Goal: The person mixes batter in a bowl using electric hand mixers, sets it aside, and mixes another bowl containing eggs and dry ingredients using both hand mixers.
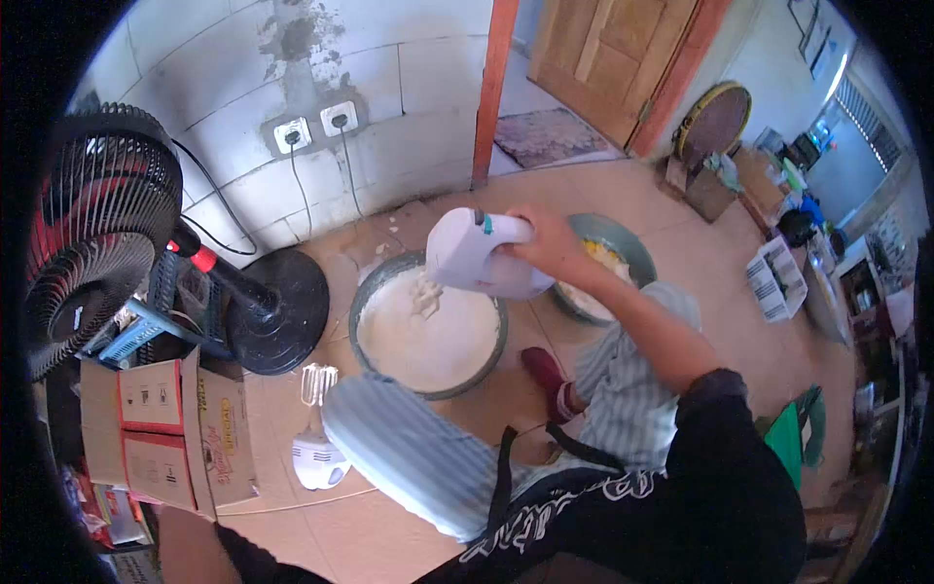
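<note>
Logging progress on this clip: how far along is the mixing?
Done: the batter in the big bowl already looks pale and thick. In hand: the right hand holds the white hand mixer over it, beaters hidden. Left: the second bowl still holds yellow contents; a spare mixer lies unused on the floor.

Right hand (550, 243) reaches forward, arm outstretched, grip closed.

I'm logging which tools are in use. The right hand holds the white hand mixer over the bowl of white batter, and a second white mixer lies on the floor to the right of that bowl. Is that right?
Not quite. The head view shows the second mixer lying on the floor to the left of the batter bowl, beside the cardboard box. The rest stands: the right hand holds the white hand mixer over the bowl.
</note>
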The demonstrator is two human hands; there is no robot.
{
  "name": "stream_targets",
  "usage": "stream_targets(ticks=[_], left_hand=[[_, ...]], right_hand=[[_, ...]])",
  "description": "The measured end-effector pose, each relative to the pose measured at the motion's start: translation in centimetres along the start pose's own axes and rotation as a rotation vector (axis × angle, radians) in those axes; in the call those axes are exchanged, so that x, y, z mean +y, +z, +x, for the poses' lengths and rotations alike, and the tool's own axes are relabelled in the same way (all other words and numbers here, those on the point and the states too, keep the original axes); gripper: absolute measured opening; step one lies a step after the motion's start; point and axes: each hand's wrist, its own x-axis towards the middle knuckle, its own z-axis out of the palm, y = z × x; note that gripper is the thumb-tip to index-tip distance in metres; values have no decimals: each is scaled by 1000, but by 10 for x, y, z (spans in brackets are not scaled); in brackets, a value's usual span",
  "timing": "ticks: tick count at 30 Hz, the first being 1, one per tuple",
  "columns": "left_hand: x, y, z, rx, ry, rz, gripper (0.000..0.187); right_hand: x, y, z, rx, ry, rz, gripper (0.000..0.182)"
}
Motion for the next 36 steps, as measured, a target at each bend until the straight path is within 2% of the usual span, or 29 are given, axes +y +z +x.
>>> stream_targets(ticks=[4, 7, 12, 15, 17, 19, 21, 22, 24, 26, 28, 32, 35, 36], left_hand=[[98, -30, 28, 72, 317, -56, 54], [192, -53, 34, 174, 673, -125, 54], [327, -74, 0, 256, 1356, -258, 55], [387, -63, -17, 263, 1604, -280, 55], [406, -44, -16, 263, 1614, -260, 56], [400, -10, 4, 226, 1291, -107, 56], [361, 32, 50, -44, 747, 283, 51], [336, 52, 71, -100, 747, 333, 45], [286, 91, 111, -213, 751, 431, 51], [279, 97, 141, -129, 987, 744, 69], [289, 94, 169, -164, 1037, 835, 88], [288, 89, 213, -342, 987, 843, 111], [277, 98, 225, -438, 931, 839, 108], [278, 104, 226, -517, 905, 741, 105]], right_hand=[[-14, -14, -1, -28, -49, -30, 35], [19, 5, 5, -1, -58, -69, 35], [15, 22, 10, -30, 71, 15, 36], [17, 31, 14, -61, 130, 70, 37], [15, 20, 18, -60, 124, 106, 39], [15, 17, 18, -23, 126, 65, 38], [15, 12, 18, -2, 125, 56, 38], [15, 10, 18, -2, 120, 70, 37], [12, 6, 18, -7, 96, 80, 38], [9, 2, 18, 0, 76, 72, 38], [13, -2, 19, -14, 64, 63, 39], [19, -7, 20, -48, 47, 92, 42], [17, -10, 19, -45, 13, 167, 40], [18, -11, 21, -36, -13, 174, 40]])
